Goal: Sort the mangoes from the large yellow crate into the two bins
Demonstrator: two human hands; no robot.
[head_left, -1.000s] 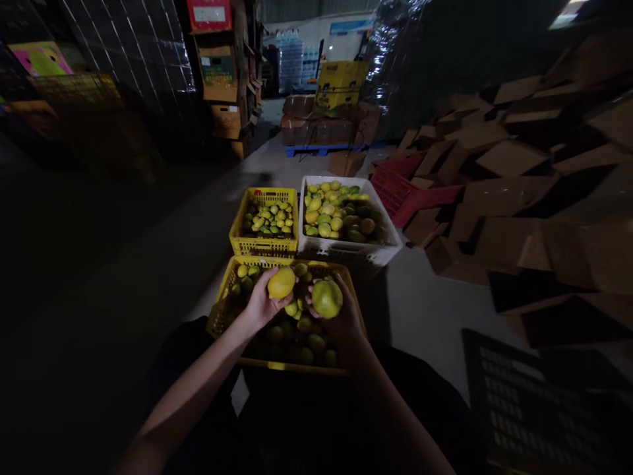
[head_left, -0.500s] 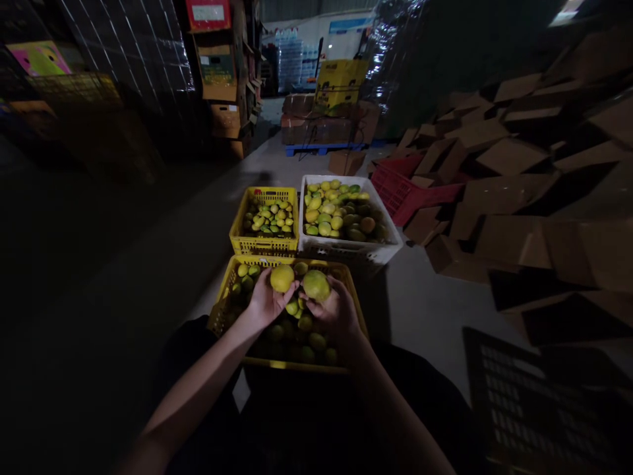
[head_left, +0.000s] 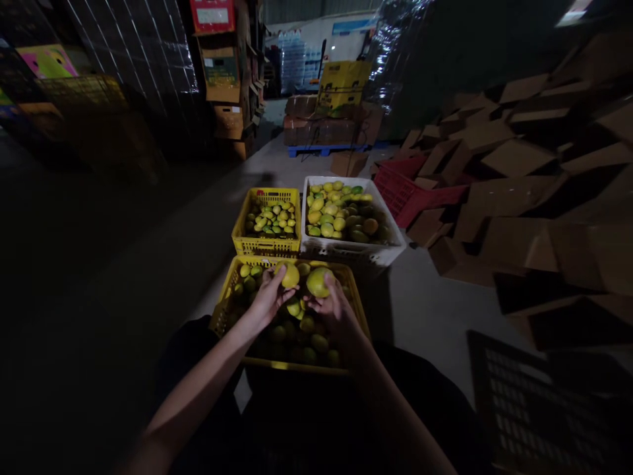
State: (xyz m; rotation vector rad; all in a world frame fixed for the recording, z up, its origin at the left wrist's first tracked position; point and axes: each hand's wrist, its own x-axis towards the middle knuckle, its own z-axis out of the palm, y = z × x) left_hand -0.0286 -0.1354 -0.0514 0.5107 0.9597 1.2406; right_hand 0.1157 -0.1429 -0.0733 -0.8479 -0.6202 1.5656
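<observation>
My left hand (head_left: 267, 298) is closed around a yellow lemon (head_left: 289, 275), thumb on its upper side. In my right hand (head_left: 336, 300) is a larger, greener lemon (head_left: 319, 282), with the thumb over its right side. Both hands are above the near yellow crate (head_left: 230, 280), and the two fruits are slightly apart. Green and yellow lemons lie in that crate, the front ones (head_left: 319, 342) in deep shadow. My hands and forearms hide part of them.
Behind stand a smaller yellow crate (head_left: 267, 247) of yellow-green fruit and a white crate (head_left: 353, 251) of larger, mixed-colour fruit. A red crate (head_left: 400, 194) and heaped cardboard boxes (head_left: 519, 158) are to the right. A dark slatted crate (head_left: 514, 396) lies front right.
My left thumb has come over the yellow lemon. The greener lemon has turned in my right hand, whose thumb now shows on it. The view has shifted slightly.
</observation>
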